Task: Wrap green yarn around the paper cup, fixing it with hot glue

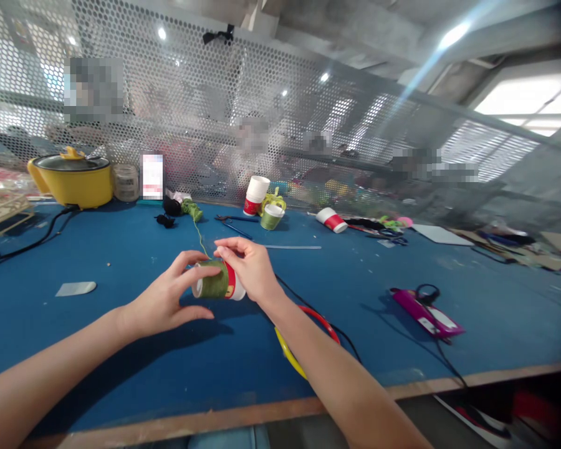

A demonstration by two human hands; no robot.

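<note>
Both hands hold a paper cup (pixel 216 282) lying on its side above the blue table (pixel 121 368); green yarn is wound around most of the cup, with a red band showing near one end. My left hand (pixel 168 300) grips the cup's open end with thumb and fingers. My right hand (pixel 247 269) pinches the green yarn strand (pixel 199 237) against the cup's top. The strand runs back to a green yarn ball (pixel 192 209) farther away on the table.
A yellow pot (pixel 72 181), a jar (pixel 126 182) and a black cable (pixel 37 240) sit at the back left. Paper cups (pixel 257 194), scissors (pixel 231 219) and a tipped cup (pixel 331 219) lie mid-table. A yellow-and-red ring (pixel 290 352) and a pink tool (pixel 425 312) lie at right. Perforated screen behind.
</note>
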